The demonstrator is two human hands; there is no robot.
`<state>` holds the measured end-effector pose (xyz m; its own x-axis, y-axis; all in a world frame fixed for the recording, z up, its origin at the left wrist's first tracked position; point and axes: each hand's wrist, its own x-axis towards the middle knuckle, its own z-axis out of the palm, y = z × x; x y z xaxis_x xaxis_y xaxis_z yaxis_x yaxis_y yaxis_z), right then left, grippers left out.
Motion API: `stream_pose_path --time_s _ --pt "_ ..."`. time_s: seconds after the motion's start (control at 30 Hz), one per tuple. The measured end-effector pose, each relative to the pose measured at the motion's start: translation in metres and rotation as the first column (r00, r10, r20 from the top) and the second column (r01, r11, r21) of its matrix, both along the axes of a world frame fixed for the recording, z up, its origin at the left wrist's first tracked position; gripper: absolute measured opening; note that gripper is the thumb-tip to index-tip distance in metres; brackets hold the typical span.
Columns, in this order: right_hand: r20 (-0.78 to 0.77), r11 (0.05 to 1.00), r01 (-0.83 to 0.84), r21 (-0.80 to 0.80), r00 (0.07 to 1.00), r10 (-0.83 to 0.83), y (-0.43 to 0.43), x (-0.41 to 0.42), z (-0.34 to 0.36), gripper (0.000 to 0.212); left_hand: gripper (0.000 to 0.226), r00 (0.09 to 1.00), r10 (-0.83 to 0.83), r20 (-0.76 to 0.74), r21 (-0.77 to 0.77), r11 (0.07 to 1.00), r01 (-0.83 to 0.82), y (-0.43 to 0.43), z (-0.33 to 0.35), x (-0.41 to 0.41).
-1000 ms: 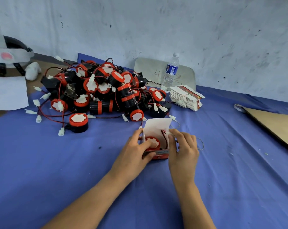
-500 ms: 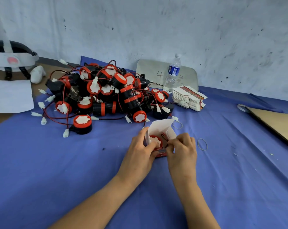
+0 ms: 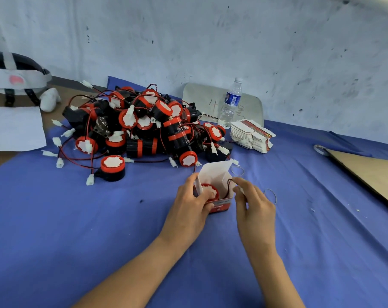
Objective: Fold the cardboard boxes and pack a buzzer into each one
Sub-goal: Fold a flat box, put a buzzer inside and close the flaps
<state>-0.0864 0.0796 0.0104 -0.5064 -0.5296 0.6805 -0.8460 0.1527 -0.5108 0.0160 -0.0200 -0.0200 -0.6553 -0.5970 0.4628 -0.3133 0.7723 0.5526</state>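
Note:
A small cardboard box (image 3: 219, 205) with a red and white front stands on the blue cloth, its white lid flap up. Inside it sits a red-capped buzzer (image 3: 209, 192). My left hand (image 3: 188, 203) grips the box's left side, thumb on the buzzer's top. My right hand (image 3: 253, 201) pinches the buzzer's red and black wire (image 3: 228, 185) at the box's right edge. A heap of black and red buzzers (image 3: 144, 127) with white plugs lies behind. A stack of flat unfolded boxes (image 3: 252, 136) rests at the back right.
A water bottle (image 3: 229, 105) stands before a grey board by the wall. Two rubber bands (image 3: 270, 195) lie right of the box. A brown cardboard sheet (image 3: 370, 174) fills the right edge. A helmet (image 3: 15, 78) and white paper (image 3: 13, 127) lie at far left.
My right hand has drawn back to the right from over the box and now pinches the wire at the box's right edge. The left hand keeps its grip on the box.

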Motion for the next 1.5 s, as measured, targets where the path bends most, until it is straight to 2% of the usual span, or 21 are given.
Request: stream_pose_path --time_s 0.1,0.2,0.23,0.3,0.37,0.53,0.67,0.73,0.93,1.03,1.1,1.23,1.3,1.4,1.5 --pt "-0.141 0.995 -0.073 0.074 0.986 0.083 -0.003 -0.005 0.012 0.020 0.023 1.000 0.008 -0.009 -0.006 1.000 -0.008 -0.001 -0.001 0.000" --pt "-0.112 0.966 -0.048 0.256 0.991 0.079 -0.011 -0.012 0.023 0.020 0.022 1.000 0.005 -0.023 0.002 1.000 -0.005 -0.001 -0.002 -0.001" --pt "-0.107 0.932 -0.007 0.364 0.993 0.049 -0.015 -0.013 0.026 0.018 0.022 0.999 0.002 -0.035 0.003 1.000 -0.002 -0.001 -0.003 -0.001" --pt "-0.212 0.786 0.125 0.605 0.977 0.008 -0.025 -0.017 0.032 0.022 0.023 0.998 -0.009 -0.063 -0.009 1.000 0.009 -0.001 -0.004 -0.001" --pt "-0.287 0.665 0.192 0.721 0.957 0.035 -0.034 -0.017 0.039 0.026 0.024 0.997 -0.020 -0.077 -0.016 1.000 0.019 -0.002 -0.005 -0.001" --pt "-0.325 0.503 0.242 0.830 0.942 0.082 -0.049 -0.013 0.049 0.025 0.026 0.995 -0.026 -0.100 -0.018 1.000 0.024 -0.003 -0.005 -0.002" --pt "-0.292 0.504 0.212 0.838 0.953 0.085 -0.049 -0.012 0.040 0.029 0.025 0.992 -0.032 -0.122 -0.023 0.999 0.030 -0.001 -0.003 -0.002" --pt "-0.241 0.502 0.175 0.847 0.968 0.069 -0.047 -0.013 0.039 0.029 0.024 0.991 -0.035 -0.126 -0.022 0.999 0.033 -0.001 -0.002 -0.001" --pt "0.030 0.362 -0.019 0.932 0.999 -0.026 -0.061 -0.023 0.056 0.024 0.026 0.997 -0.040 -0.060 0.016 0.999 0.041 0.002 -0.003 -0.003" --pt "0.081 0.392 -0.079 0.917 0.997 0.012 -0.070 -0.023 0.059 0.029 0.028 0.999 -0.047 -0.026 0.022 0.999 0.047 0.002 -0.004 -0.003" --pt "0.052 0.411 -0.057 0.910 0.998 0.022 -0.069 -0.018 0.060 0.030 0.030 0.998 -0.049 -0.030 0.026 0.998 0.050 0.001 -0.004 -0.004" --pt "0.036 0.574 -0.033 0.818 0.999 0.005 -0.059 -0.015 0.047 0.023 0.028 0.998 -0.055 -0.042 0.031 0.998 0.056 0.001 -0.005 -0.004" --pt "-0.012 0.646 0.035 0.762 0.999 -0.041 -0.054 -0.013 0.042 0.014 0.025 0.997 -0.056 -0.061 0.039 0.998 0.059 0.001 -0.004 -0.003" --pt "-0.169 0.665 0.197 0.721 0.980 -0.108 -0.049 -0.014 0.037 0.018 0.023 0.996 -0.059 -0.066 0.026 0.998 0.061 0.000 -0.004 -0.002" --pt "-0.158 0.703 0.185 0.686 0.982 -0.103 -0.042 -0.017 0.025 0.010 0.035 0.993 -0.075 -0.092 0.010 0.997 0.077 0.000 -0.005 -0.002"
